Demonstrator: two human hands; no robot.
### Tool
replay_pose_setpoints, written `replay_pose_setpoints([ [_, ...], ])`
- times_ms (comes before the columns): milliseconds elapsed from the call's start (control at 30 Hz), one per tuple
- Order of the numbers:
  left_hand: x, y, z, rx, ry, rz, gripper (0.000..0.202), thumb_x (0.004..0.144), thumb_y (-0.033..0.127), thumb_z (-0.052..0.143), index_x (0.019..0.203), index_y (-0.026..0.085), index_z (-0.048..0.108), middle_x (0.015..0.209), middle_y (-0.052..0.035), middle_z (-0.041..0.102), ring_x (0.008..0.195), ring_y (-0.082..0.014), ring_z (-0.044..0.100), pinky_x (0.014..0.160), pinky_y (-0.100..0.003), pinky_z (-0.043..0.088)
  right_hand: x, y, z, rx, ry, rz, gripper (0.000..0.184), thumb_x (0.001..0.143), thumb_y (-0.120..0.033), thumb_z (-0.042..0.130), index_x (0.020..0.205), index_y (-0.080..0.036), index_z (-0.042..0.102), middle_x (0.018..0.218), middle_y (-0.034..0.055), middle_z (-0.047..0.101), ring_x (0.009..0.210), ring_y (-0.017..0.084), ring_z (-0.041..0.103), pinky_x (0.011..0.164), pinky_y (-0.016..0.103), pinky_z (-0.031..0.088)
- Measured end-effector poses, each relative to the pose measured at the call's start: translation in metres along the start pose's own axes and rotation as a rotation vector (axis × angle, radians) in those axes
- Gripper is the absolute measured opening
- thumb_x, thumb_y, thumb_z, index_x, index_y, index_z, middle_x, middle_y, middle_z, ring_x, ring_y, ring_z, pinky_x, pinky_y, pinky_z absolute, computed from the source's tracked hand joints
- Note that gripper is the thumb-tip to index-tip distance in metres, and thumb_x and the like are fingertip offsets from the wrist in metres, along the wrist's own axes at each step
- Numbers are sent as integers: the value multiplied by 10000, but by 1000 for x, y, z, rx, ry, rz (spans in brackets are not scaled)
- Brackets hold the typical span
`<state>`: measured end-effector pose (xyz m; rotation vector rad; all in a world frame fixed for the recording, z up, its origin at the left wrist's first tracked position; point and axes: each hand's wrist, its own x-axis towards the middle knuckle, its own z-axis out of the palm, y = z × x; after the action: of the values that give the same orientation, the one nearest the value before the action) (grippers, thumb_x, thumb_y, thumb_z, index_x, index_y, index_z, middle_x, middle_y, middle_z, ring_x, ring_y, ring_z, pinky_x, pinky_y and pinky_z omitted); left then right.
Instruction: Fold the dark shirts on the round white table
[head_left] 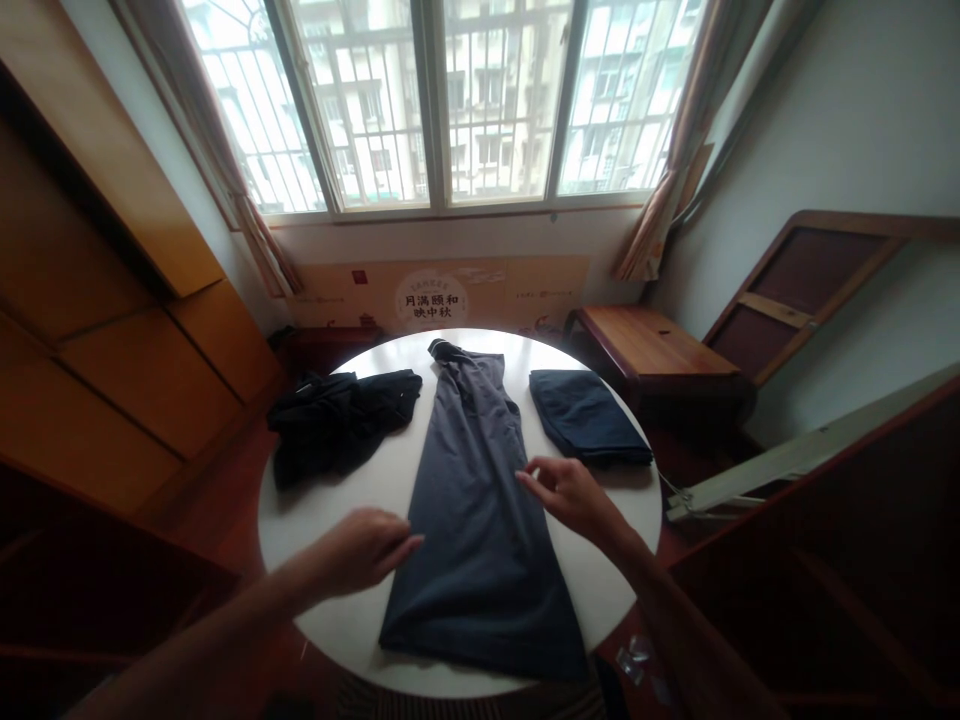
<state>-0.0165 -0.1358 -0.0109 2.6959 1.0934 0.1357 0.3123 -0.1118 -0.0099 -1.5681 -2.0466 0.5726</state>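
Bare forearms point(247, 610) foremost, over round white worktop point(390, 475); lengthwise at its centre, long slate-grey cloth garment point(480, 540); to left, bunched black clothing point(330, 425); to right, folded navy fabric point(589, 415); at garment's side edges, left grip point(367, 548) and right grip point(564, 490), both curled, grasping or released impossible to tell.

Dull grey cloth point(480, 560), smooth shiny table point(390, 468)
The cloth has soft wrinkles. The bench top point(649, 340) is smooth wood. The black pile point(337, 415) is probably cloth too, but it's dark there.
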Motion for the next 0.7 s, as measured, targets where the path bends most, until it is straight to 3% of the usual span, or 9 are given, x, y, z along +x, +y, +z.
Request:
replay_pose_setpoints([
  [100,74,-39,-22,-106,164,-105,476,994,435,406,645,167,585,554,9,546,515,-107,502,526,-224,320,75,0,6,-192,106,60,218,924,-323,557,926,-161,703,884,74,726,800,178,674,728,238,448],
  [200,162,-78,-46,-104,305,-294,357,977,360,430,823,164,686,706,-12,669,648,-132,617,627,-209,421,123,6,23,-297,160,159,276,948,-315,526,1075,-113,664,1082,160,704,965,228,674,818,267,458],
  [300,246,-107,-67,-33,320,-459,281,949,280,451,1005,174,706,989,-71,733,927,-197,674,810,-244,473,138,19,41,-305,179,204,347,961,-345,506,1144,-74,622,1132,203,680,1025,261,662,849,294,464],
  [400,311,-127,-75,-4,297,-569,326,932,245,453,1164,148,660,1228,-143,669,1152,-249,612,936,-292,455,136,32,52,-299,161,224,349,952,-369,519,1153,-98,607,1116,177,691,1029,259,662,845,294,467],
  [467,340,-137,-72,-3,254,-659,410,925,323,480,1260,118,598,1234,-183,659,1184,-284,597,957,-339,460,134,39,56,-283,140,228,334,947,-365,523,1173,-128,589,1105,154,699,1019,252,665,825,290,466],
  [567,364,-149,-58,-16,165,-756,570,837,488,596,1244,88,599,1025,-191,729,1120,-340,631,926,-403,489,134,44,56,-241,140,221,290,950,-347,512,1171,-170,573,1065,119,710,977,236,676,791,279,454],
  [633,371,-155,-50,-20,127,-776,550,744,477,696,1138,95,657,962,-185,740,1088,-355,645,907,-400,499,135,45,56,-215,153,223,243,961,-337,486,1136,-193,571,1021,96,713,941,223,680,769,273,442],
  [700,375,-160,-46,-15,141,-780,486,702,396,735,1078,95,677,1057,-213,719,1111,-363,634,905,-387,496,136,44,55,-198,156,230,210,964,-331,469,1101,-206,566,972,76,713,899,216,683,740,271,430],
])
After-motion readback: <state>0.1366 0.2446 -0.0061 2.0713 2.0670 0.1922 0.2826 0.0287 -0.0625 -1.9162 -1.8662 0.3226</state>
